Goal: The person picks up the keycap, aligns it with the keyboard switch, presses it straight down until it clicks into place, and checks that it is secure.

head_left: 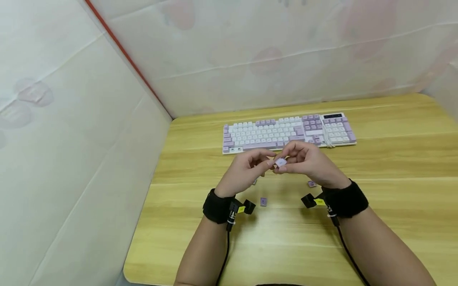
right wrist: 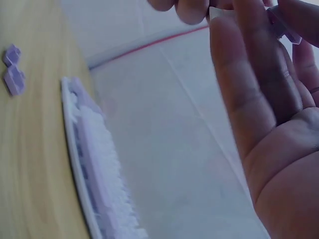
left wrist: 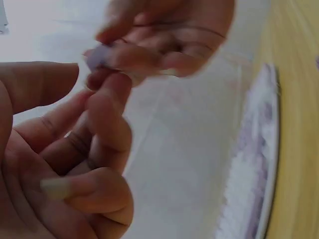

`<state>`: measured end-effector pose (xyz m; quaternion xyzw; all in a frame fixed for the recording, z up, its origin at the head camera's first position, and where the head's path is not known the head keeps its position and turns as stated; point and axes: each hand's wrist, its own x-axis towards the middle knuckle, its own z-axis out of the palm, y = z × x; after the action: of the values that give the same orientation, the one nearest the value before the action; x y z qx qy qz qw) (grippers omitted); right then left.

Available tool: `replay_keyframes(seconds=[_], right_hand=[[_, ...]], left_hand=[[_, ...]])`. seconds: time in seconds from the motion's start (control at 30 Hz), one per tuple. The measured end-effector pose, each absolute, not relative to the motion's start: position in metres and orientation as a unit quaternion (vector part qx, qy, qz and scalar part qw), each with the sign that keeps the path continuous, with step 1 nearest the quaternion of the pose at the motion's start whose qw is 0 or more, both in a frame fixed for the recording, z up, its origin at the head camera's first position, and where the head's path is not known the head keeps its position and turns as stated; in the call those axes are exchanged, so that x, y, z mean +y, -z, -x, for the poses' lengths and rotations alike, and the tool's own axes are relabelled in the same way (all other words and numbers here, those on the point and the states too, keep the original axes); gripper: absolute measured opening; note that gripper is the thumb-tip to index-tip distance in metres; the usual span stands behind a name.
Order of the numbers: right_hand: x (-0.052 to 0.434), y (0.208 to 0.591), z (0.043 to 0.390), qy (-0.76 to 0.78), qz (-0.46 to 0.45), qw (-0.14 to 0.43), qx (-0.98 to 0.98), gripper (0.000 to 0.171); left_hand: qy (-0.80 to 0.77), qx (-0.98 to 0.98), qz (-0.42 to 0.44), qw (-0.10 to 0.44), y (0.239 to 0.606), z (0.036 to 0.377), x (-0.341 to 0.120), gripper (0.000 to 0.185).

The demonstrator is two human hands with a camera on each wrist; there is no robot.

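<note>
Both hands meet above the wooden table point(head_left: 393, 167), just in front of the keyboard point(head_left: 286, 131). Between them sits a small lilac keycap point(head_left: 280, 162), held up off the tabletop. The left hand point(head_left: 247, 171) has its fingers curled, with thumb and forefinger tips closing on the keycap from its side; the left wrist view shows that fingertip point(left wrist: 107, 87) pressed up against the pale purple piece point(left wrist: 94, 57). The right hand point(head_left: 307, 161) also pinches the keycap, fingers bent around it from above; in the right wrist view the keycap point(right wrist: 284, 27) peeks out behind the fingers point(right wrist: 249, 74), though blur there makes the exact grip hard to judge.

The keyboard is white and lilac, lying flat with its long side toward the person, and a white cable point(head_left: 326, 135) is draped over its right part. A dark display panel point(head_left: 332, 116) sits at its top right corner; no lettering on the keys can be read. 3 loose keycaps lie on the table near the wrists: 1 purple keycap point(head_left: 263, 201) between the forearms, 1 point(head_left: 312, 183) just beside the right wrist, and a greyish 1 point(head_left: 255, 182) under the left hand. Each wrist wears a black band point(head_left: 216, 206) carrying a small camera with a yellow label point(head_left: 241, 209); its writing is too small to read.
</note>
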<state>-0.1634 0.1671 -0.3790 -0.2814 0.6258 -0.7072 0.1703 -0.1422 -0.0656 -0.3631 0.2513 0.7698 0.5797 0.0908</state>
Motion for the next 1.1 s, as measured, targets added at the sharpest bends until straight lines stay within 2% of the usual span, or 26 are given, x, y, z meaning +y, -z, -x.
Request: replay_keyframes(seconds=[0.3, 0.6, 1.1], right_hand=[[0.185, 0.365, 0.161, 0.634, 0.256, 0.104, 0.722, 0.016], [0.181, 0.369, 0.165, 0.617, 0.262, 0.099, 0.735, 0.015], [0.173, 0.364, 0.16, 0.611, 0.296, 0.06, 0.731, 0.021]], left_hand=[[-0.672, 0.696, -0.221, 0.123, 0.371, 0.143, -0.036, 0.029], [-0.72, 0.655, -0.198, 0.117, 0.382, 0.147, -0.037, 0.027], [-0.732, 0.643, -0.202, 0.101, 0.379, 0.149, -0.047, 0.025]])
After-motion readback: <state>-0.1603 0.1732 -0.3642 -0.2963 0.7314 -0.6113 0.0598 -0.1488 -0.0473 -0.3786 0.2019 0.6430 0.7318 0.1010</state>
